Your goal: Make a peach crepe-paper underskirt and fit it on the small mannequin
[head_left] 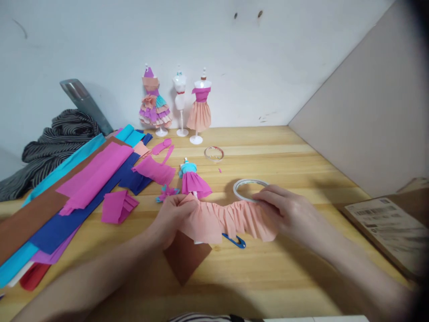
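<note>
A gathered strip of peach crepe paper [234,219] stretches between my two hands above the table. My left hand [172,217] pinches its left end, with thumb and fingers together. At the right end, my right hand [284,208] has its fingers closed on the paper's upper edge. Just behind my right fingers lies a white tape roll [239,190]. Under the strip, blue scissors or a similar blue tool [238,242] partly show. A brown paper piece [187,259] lies below my left hand. Behind the strip is a small mannequin in a turquoise and magenta dress [194,181].
Three mannequins [181,100] stand by the wall, two of them dressed. Colored crepe paper [97,174], a striped cloth [60,138] and a grey bottle [87,103] are on the left. A ring-shaped roll [214,154] lies mid-table; a cardboard package [385,232] is at right.
</note>
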Motion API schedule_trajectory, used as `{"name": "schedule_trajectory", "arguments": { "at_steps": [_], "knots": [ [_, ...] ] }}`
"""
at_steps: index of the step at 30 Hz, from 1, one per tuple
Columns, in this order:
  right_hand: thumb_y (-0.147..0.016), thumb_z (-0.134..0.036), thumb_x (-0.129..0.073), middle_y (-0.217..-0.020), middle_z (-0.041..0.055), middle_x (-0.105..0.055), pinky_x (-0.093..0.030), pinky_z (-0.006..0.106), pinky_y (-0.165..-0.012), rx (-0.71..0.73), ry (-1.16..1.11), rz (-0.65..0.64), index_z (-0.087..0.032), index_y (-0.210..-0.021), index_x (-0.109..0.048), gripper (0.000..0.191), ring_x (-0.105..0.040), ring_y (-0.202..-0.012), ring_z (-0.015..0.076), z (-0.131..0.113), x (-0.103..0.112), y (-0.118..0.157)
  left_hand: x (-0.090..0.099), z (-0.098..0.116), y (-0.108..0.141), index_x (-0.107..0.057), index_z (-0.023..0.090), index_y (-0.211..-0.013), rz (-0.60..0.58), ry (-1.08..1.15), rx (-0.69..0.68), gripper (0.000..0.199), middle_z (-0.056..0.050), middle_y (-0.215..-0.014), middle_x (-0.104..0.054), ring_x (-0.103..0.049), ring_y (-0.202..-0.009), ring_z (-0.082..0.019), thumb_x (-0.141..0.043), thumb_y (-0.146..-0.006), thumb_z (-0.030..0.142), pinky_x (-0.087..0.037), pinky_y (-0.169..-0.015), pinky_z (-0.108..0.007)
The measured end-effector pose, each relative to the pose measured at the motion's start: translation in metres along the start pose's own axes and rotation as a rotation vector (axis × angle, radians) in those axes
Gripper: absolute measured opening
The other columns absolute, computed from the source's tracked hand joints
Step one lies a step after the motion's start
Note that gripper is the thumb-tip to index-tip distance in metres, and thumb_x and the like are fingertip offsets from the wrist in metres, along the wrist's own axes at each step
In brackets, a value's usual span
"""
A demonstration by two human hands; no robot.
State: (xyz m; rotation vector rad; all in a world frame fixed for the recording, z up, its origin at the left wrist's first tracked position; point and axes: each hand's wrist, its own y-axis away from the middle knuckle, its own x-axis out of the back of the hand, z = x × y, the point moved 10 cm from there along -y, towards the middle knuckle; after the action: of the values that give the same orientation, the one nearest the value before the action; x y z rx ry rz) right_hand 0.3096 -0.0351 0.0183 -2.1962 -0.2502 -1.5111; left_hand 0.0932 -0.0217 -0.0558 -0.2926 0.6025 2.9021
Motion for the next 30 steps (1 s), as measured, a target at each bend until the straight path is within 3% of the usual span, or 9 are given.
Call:
{"name": "schedule_trajectory", "arguments": {
  "at_steps": [7, 12, 20, 25, 30],
  "knots": [
    [-0.093, -0.017, -0.041, -0.098, 0.0095, -0.067, -0.053, 0.03, -0.064, 0.01, -0.022, -0.01, -0.019, -0.1, -0.065, 0.025, -0.068, -0.078, 0.019, -0.001, 0.001, 0.005, -0.004, -0.023, 0.012, -0.045, 0.016, -0.046, -0.012, 0.14, 0.173, 0.04, 0.005, -0.046, -0.042, -0.035, -0.045, -0.006, -0.08, -0.053, 0.036, -0.022, -0.048, -0.022],
    [-0.094, -0.019, -0.04, -0.095, 0.009, -0.068, -0.052, 0.03, -0.064, 0.013, -0.016, -0.015, -0.019, -0.1, -0.066, 0.026, -0.067, -0.076, 0.0189, 0.0, 0.002, 0.0, -0.012, -0.017, 0.018, -0.045, 0.017, -0.046, -0.032, 0.196, 0.159, 0.039, 0.005, -0.047, -0.041, -0.035, -0.046, -0.006, -0.079, -0.055, 0.033, -0.023, -0.049, -0.022],
    [-0.09, -0.019, -0.04, -0.093, 0.0083, -0.07, -0.051, 0.028, -0.059, -0.012, 0.102, -0.052, -0.021, -0.094, -0.068, 0.029, -0.069, -0.072, 0.0194, 0.0, -0.018, -0.01, 0.007, -0.028, 0.006, -0.055, 0.016, -0.048, 0.052, 0.201, 0.182, 0.028, -0.001, -0.049, -0.054, -0.044, -0.048, -0.01, -0.078, -0.056, 0.029, -0.026, -0.049, -0.024],
    [-0.088, -0.018, -0.039, -0.095, 0.0085, -0.071, -0.05, 0.03, -0.056, -0.026, 0.117, -0.067, -0.02, -0.096, -0.068, 0.03, -0.069, -0.071, 0.021, -0.002, -0.027, -0.011, 0.007, -0.032, 0.005, -0.051, 0.017, -0.048, 0.034, 0.19, 0.197, 0.03, 0.002, -0.048, -0.05, -0.042, -0.048, -0.009, -0.078, -0.055, 0.029, -0.026, -0.049, -0.024],
    [-0.087, -0.017, -0.04, -0.082, 0.0061, -0.068, -0.048, 0.028, -0.057, -0.092, 0.027, -0.126, -0.02, -0.087, -0.067, 0.027, -0.066, -0.067, 0.0184, 0.006, -0.028, -0.011, 0.002, -0.03, 0.003, -0.046, 0.017, -0.048, 0.013, 0.156, 0.181, 0.034, 0.003, -0.049, -0.044, -0.038, -0.048, -0.008, -0.076, -0.053, 0.032, -0.025, -0.051, -0.023]
  ]
}}
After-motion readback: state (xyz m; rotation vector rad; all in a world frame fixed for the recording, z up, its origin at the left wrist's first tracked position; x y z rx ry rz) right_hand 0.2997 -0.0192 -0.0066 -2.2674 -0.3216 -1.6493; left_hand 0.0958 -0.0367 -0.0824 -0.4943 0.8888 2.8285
